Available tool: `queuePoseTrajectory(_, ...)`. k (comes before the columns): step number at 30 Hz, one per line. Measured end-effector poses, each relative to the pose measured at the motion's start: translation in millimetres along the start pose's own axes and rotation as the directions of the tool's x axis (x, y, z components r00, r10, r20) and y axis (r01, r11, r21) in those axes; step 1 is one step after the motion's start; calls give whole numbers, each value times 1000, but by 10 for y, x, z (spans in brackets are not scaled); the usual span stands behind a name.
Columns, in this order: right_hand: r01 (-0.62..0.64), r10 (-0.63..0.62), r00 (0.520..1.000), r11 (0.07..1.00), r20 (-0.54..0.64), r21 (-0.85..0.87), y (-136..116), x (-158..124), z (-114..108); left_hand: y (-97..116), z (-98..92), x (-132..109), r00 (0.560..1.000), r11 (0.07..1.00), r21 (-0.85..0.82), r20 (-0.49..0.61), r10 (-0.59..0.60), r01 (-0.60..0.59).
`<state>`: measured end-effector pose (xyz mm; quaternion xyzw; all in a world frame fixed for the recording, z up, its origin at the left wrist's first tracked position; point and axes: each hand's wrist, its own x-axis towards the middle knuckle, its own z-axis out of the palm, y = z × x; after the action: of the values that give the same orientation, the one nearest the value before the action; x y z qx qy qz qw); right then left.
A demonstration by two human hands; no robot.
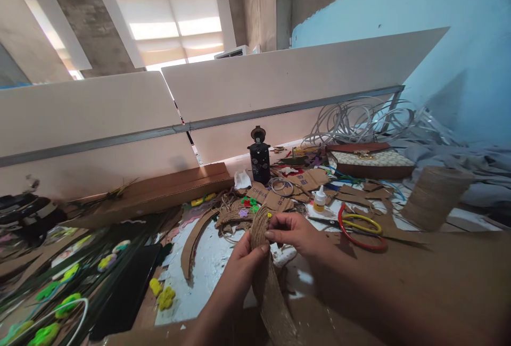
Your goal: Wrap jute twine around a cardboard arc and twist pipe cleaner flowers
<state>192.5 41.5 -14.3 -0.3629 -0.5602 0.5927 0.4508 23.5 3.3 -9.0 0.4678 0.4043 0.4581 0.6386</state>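
Left hand: the left hand (248,250) is closed round the edge of a long, curved brown strip wrapped in coarse twine (275,298), thumb laid across the front (the other fingers are mostly hidden behind).
Right hand: the right hand (293,233) is half curled, thumb and forefinger drawn close together at the strip's right edge; I cannot tell whether a strand is pinched there.
Strip: raised between both hands, its upper end tilted away, its lower end running down toward the person.
Left of the hands: a bare, curved brown cardboard strip (195,244) on the white work surface (199,287), near a yellow fuzzy flower (166,298).
Right of the hands: scissors with red and yellow handles (342,220), just beside a small white-capped bottle of yellowish liquid (319,200).
Far right: a large brown twine spool (435,198) (slightly tilted).
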Motion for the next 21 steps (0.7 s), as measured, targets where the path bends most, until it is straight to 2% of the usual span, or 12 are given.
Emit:
queuePoseTrajectory(6,-11,11,1000,1000,10,-11,-18,4,-13,-29,-8,22,999,1000,-17,-32,-24,23)
queuePoseTrajectory(12,-19,18,999,998,-27,-52,-64,-11,17,-20,5,6,998,998,44,-42,54,-52)
queuePoseTrajectory(21,22,-24,999,999,-46,-47,31,-15,30,-40,-19,24,998,993,104,2,56,-56)
